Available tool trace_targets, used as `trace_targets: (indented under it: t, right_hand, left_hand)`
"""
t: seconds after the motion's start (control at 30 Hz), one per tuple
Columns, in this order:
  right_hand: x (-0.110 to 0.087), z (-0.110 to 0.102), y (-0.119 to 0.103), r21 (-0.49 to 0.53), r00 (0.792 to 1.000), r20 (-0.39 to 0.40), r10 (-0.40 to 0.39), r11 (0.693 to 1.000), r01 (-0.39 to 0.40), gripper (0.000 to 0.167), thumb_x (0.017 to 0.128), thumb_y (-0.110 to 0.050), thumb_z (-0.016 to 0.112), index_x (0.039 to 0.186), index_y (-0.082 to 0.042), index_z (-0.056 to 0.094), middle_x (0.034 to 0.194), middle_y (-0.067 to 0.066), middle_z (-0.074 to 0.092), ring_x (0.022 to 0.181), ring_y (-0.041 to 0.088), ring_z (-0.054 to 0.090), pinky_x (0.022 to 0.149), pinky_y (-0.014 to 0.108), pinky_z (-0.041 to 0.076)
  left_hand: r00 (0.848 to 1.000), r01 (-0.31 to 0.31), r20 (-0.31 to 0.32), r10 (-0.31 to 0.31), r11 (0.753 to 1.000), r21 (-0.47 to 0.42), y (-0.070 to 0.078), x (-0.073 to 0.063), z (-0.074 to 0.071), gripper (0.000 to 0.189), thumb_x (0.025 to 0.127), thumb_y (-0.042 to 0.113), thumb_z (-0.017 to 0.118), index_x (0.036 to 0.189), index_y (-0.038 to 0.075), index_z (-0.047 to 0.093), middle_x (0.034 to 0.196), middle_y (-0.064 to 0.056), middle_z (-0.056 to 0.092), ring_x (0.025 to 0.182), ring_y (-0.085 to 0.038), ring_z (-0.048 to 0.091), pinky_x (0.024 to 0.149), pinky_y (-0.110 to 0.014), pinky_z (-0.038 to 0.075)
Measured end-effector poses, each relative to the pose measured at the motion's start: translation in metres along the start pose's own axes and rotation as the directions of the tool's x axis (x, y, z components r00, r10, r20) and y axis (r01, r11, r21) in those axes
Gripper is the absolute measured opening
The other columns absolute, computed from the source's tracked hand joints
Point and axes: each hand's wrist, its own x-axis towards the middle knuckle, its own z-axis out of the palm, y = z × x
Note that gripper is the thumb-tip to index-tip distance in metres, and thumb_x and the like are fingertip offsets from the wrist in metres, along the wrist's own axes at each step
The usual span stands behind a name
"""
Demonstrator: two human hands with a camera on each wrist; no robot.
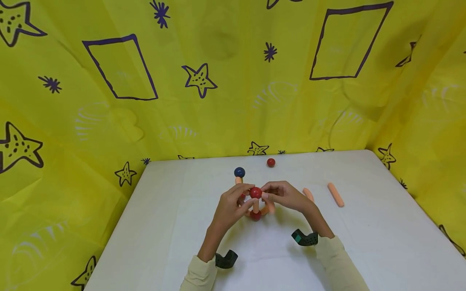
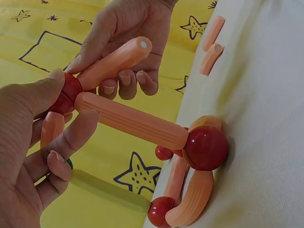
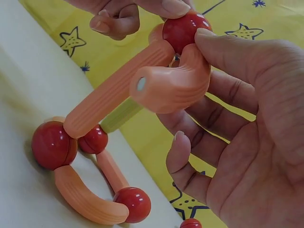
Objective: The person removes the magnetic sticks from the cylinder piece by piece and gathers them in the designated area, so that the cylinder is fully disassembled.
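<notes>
My left hand (image 1: 229, 206) pinches the top red ball (image 1: 256, 192) of a ball-and-rod building toy between thumb and fingers. Opposite it, my right hand (image 1: 285, 196) holds a curved orange rod (image 3: 175, 90) against that ball, thumb right at the joint. The rod's free end shows a pale round spot. A straight orange rod (image 2: 133, 121) runs from the top ball down to a lower red ball (image 1: 256, 215). Curved and straight rods link further red balls (image 3: 133, 204) at the base. Behind the left fingers stands a blue ball (image 1: 239, 172) on an orange rod; a green rod (image 2: 111, 192) shows below.
A loose red ball (image 1: 271, 162) lies near the table's back edge. To the right are a straight orange rod (image 1: 335, 195) and a shorter-looking orange rod (image 1: 308, 194), partly behind the right hand. Yellow patterned cloth (image 1: 225, 117) hangs behind the white table (image 1: 145, 242).
</notes>
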Motion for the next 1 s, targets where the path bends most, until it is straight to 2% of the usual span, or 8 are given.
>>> trace_targets:
  t: [0.37, 0.5, 0.83, 0.9, 1.0]
  right_hand:
    - [0.0, 0.0011, -0.0015, 0.033, 1.0, 0.001, -0.014, 0.999, 0.014, 0.016, 0.098, -0.01, 0.057, 0.107, -0.001, 0.067, 0.099, 0.034, 0.061, 0.081, 0.017, 0.061, 0.075, 0.027, 0.053]
    - [0.001, 0.0003, 0.0005, 0.037, 1.0, 0.005, -0.027, 0.999, 0.026, 0.016, 0.098, -0.009, 0.057, 0.107, 0.0, 0.067, 0.096, 0.031, 0.063, 0.081, 0.028, 0.061, 0.075, 0.027, 0.053]
    - [0.0002, -0.0017, -0.0002, 0.011, 1.0, 0.002, -0.029, 1.0, 0.029, 0.017, 0.098, -0.009, 0.057, 0.107, 0.0, 0.068, 0.094, 0.024, 0.066, 0.082, 0.038, 0.06, 0.075, 0.028, 0.054]
    - [-0.0004, -0.0021, 0.0005, -0.002, 1.0, -0.009, -0.026, 1.0, 0.026, 0.017, 0.098, -0.009, 0.057, 0.106, -0.001, 0.069, 0.095, 0.026, 0.065, 0.083, 0.037, 0.059, 0.075, 0.028, 0.053]
    - [-0.0022, -0.0034, 0.0037, -0.045, 0.999, -0.045, -0.006, 0.999, 0.004, 0.017, 0.097, -0.009, 0.058, 0.105, -0.001, 0.07, 0.096, 0.028, 0.065, 0.081, 0.029, 0.061, 0.073, 0.028, 0.053]
  left_hand:
    - [1.0, 0.004, 0.011, -0.004, 1.0, -0.019, -0.0009, -0.0012, 0.0006, 0.039, 0.084, 0.015, 0.077, 0.12, 0.007, 0.065, 0.109, -0.006, 0.068, 0.067, -0.007, 0.053, 0.059, -0.014, 0.048]
    - [1.0, -0.001, 0.011, 0.002, 1.0, -0.021, -0.001, -0.0007, -0.0001, 0.038, 0.084, 0.015, 0.077, 0.12, 0.007, 0.065, 0.109, -0.006, 0.068, 0.066, -0.007, 0.052, 0.059, -0.014, 0.048]
    - [1.0, 0.002, 0.012, -0.002, 1.0, -0.011, -0.0005, -0.0009, -0.0003, 0.038, 0.084, 0.016, 0.077, 0.119, 0.007, 0.065, 0.108, -0.006, 0.068, 0.065, -0.006, 0.051, 0.058, -0.015, 0.048]
    - [1.0, 0.003, 0.012, -0.003, 1.0, -0.008, -0.0003, -0.001, -0.0006, 0.038, 0.084, 0.016, 0.077, 0.119, 0.007, 0.066, 0.107, -0.006, 0.068, 0.065, -0.007, 0.052, 0.058, -0.015, 0.048]
    - [1.0, 0.008, 0.013, -0.008, 1.0, -0.005, 0.0005, -0.0007, -0.0015, 0.037, 0.085, 0.018, 0.076, 0.119, 0.007, 0.066, 0.108, -0.006, 0.068, 0.067, -0.008, 0.054, 0.06, -0.015, 0.049]
